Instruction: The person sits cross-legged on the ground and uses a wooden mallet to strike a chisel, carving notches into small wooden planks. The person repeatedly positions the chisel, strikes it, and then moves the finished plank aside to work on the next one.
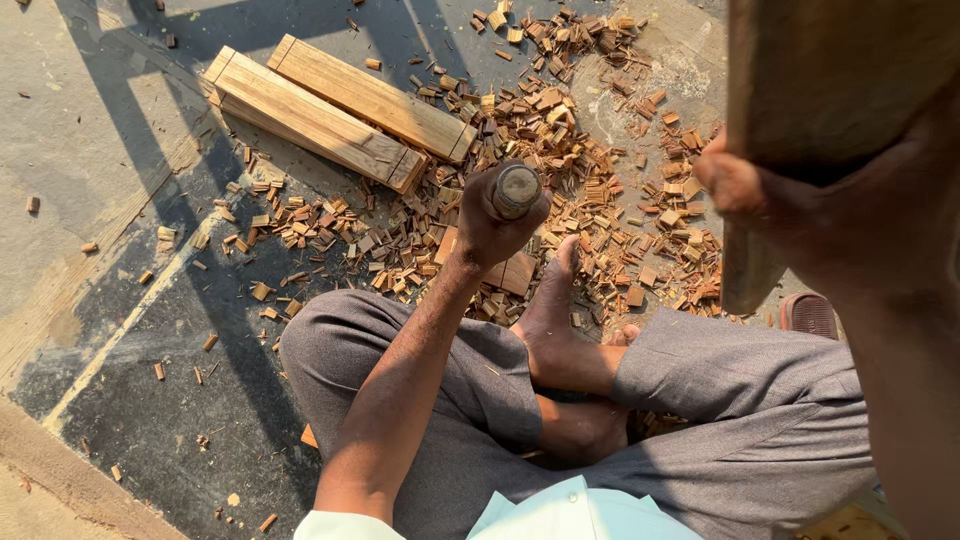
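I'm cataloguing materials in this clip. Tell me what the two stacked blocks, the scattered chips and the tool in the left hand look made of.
The two blocks: bare, unfinished wood, pale tan with straight grain lines. The chips: the same kind of wood, reddish-brown, rough split faces. The tool gripped by the left hand: only its butt end shows, round, dull grey and worn; possibly metal or a battered handle, I cannot tell which.

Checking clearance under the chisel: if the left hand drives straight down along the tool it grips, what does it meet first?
Most likely the small wood block lying right below the left hand, beside the bare foot. The tool's lower end is hidden, so depth is unclear.
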